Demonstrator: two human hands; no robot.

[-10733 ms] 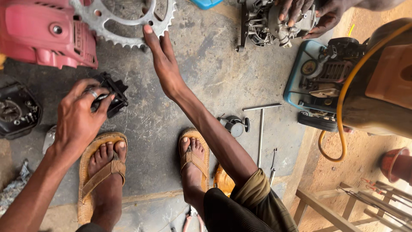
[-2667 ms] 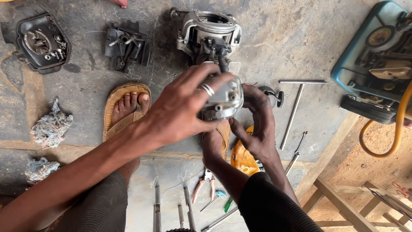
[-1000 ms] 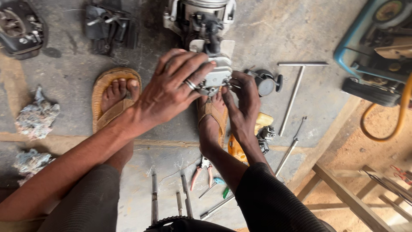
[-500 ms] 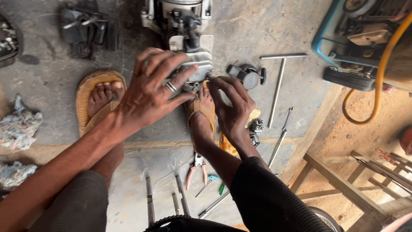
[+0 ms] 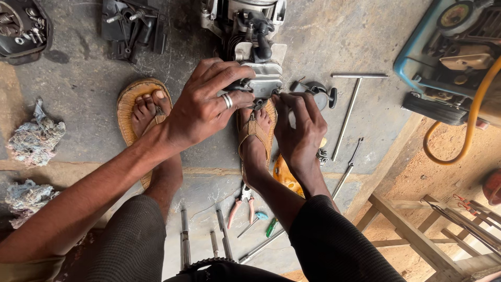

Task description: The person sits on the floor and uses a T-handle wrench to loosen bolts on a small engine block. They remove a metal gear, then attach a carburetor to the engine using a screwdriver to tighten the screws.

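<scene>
The fingers (image 5: pixel 232 78) of the left hand (image 5: pixel 206 107) are curled over the top of a grey metal engine cover (image 5: pixel 262 81), gripping it; a ring sits on one finger. The right hand (image 5: pixel 300 130) has its fingers (image 5: pixel 284 102) bent and bunched at the cover's lower right edge, touching it there; whether they pinch a small part cannot be told.

The cover sits at the near end of a small engine (image 5: pixel 245 26), which stands on the concrete floor (image 5: pixel 339 36). Just below the cover, a foot in a tan sandal (image 5: pixel 255 136) lies partly under the hands, and a second sandalled foot (image 5: pixel 141 109) rests to the left of the cover. Just right of the cover lies a round black part (image 5: pixel 318 94), and beyond it a T-shaped metal wrench (image 5: pixel 349 109).

Left of the engine sits a black engine part (image 5: pixel 130 26), and further left a dark tray of bolts (image 5: pixel 21 28). Bundles of rag (image 5: pixel 34 136) lie well left of the cover. Nearer the person than the cover, red-handled pliers (image 5: pixel 241 206) and metal rods (image 5: pixel 183 235) lie on the floor. Far right of the engine stands a blue-framed machine (image 5: pixel 449 57) with a yellow hose (image 5: pixel 472 130).
</scene>
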